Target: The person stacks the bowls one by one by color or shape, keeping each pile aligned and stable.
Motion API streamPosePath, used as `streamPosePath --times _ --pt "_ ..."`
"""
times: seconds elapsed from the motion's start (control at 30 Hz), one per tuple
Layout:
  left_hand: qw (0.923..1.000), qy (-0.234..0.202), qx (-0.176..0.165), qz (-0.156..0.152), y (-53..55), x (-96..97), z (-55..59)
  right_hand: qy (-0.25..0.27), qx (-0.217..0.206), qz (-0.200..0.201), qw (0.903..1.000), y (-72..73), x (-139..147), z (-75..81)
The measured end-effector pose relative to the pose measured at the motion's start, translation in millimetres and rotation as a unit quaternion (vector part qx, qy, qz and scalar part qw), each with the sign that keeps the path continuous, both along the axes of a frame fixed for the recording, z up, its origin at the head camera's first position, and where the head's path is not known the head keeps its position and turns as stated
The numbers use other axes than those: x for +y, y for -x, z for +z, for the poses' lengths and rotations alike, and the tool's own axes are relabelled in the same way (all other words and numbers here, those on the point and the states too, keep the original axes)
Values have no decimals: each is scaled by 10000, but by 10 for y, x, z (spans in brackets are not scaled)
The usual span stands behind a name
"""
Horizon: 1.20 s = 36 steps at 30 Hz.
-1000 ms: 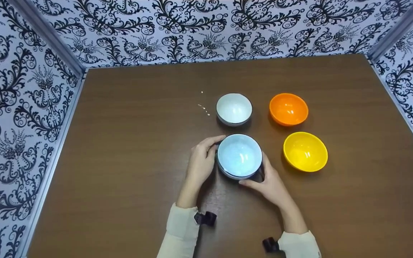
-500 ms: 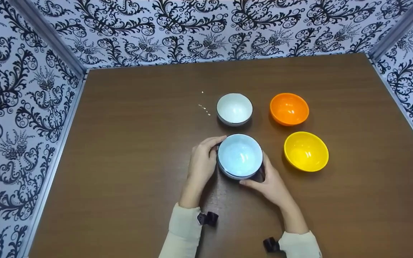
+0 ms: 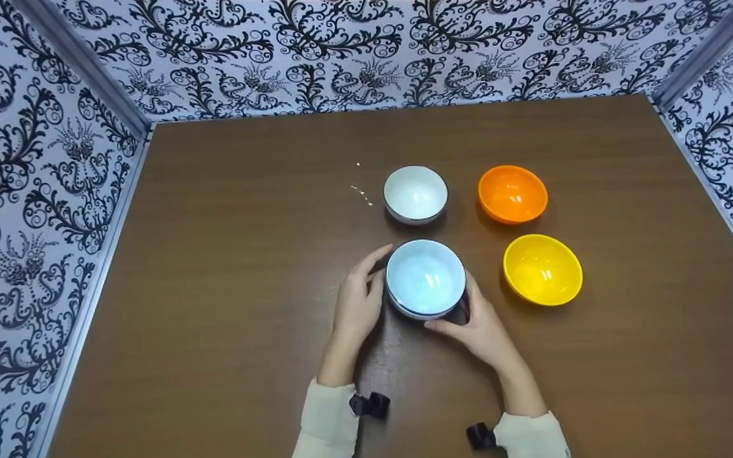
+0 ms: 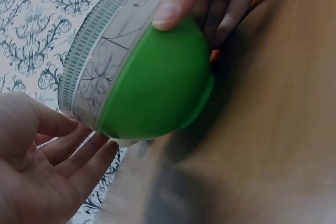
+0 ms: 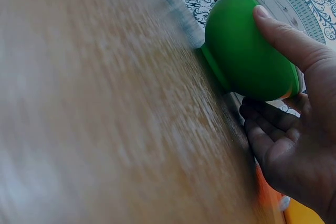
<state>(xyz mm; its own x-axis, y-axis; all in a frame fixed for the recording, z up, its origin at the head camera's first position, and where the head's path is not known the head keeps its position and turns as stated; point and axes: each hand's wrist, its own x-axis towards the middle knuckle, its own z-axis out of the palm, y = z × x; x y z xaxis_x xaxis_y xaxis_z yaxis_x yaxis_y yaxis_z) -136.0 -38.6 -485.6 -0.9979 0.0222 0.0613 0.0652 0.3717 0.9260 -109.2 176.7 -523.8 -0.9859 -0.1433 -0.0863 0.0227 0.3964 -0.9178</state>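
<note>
A patterned bowl with a pale blue inside (image 3: 426, 277) sits nested in a green bowl (image 4: 160, 80), the pair upright near the middle of the table. My right hand (image 3: 484, 327) grips the green bowl from the right, its thumb on the near side and its fingers around the far side. My left hand (image 3: 357, 302) is at the left side with loosely bent fingers. In the left wrist view its fingertips (image 4: 107, 148) lie at or very near the bowls' side; whether they touch I cannot tell. In the head view the green bowl is mostly hidden.
Behind the stack stands a white bowl (image 3: 415, 191). An orange bowl (image 3: 513, 194) and a yellow bowl (image 3: 543, 270) are to the right. Several pale specks (image 3: 361, 193) lie on the brown table (image 3: 233, 286). Patterned panels (image 3: 366, 57) border its back and sides.
My left hand has drawn back slightly toward me, its index finger sliding down from the stack's far left edge. My right hand and the bowls stay in place.
</note>
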Motion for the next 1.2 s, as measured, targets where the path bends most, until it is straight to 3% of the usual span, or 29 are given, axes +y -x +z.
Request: streamPosePath --times 0.27,0.43,0.67,0.9,1.2 --pt "9938 -1108 -43 -13 -142 -45 -108 43 27 3 10000 -10 -13 26" --pt "9895 -1437 -121 -77 -190 -46 -121 -47 -73 -17 10000 -11 -1 23" --pt "9787 -1960 -332 -512 -254 -42 -158 10 17 40 10000 -3 3 29" --pt "9732 -2099 -535 -768 -305 -41 -219 -8 31 71 10000 -8 4 11" --pt "9701 -2210 -363 -941 -314 -23 -265 -4 52 40 10000 -5 2 0"
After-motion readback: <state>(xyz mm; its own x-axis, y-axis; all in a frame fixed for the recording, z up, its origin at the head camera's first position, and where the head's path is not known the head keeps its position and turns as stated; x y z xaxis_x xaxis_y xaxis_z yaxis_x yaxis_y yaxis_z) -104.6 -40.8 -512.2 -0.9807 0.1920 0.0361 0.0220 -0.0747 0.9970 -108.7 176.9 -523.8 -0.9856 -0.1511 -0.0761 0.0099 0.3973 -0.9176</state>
